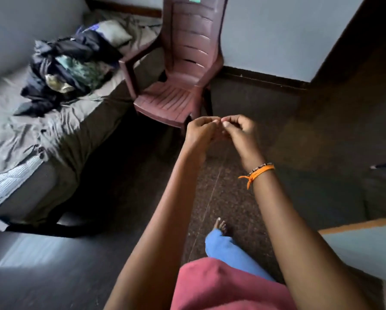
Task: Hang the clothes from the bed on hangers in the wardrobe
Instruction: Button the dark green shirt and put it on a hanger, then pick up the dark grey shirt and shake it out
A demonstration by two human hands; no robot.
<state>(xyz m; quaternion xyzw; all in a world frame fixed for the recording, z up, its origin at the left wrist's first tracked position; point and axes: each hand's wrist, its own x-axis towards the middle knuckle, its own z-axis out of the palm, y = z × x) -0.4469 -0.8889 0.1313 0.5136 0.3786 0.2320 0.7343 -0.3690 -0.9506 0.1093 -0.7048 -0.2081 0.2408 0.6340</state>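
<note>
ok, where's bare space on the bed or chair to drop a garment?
Chair seat is bare. The bed has open sheet between the clothes pile and its near end, and some by the pillow. The middle, under the pile, is crowded. Both hands, left and right, are over the floor, fingertips together, holding nothing visible.

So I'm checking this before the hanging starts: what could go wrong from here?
The clothes lie in one tangled dark heap on the bed, so pulling one piece may drag others off. The chair stands tight against the bed, close to the heap, and could snag a garment or a leg. Both hands are curled together in front, apparently holding nothing, and no hanger is in view.
</note>
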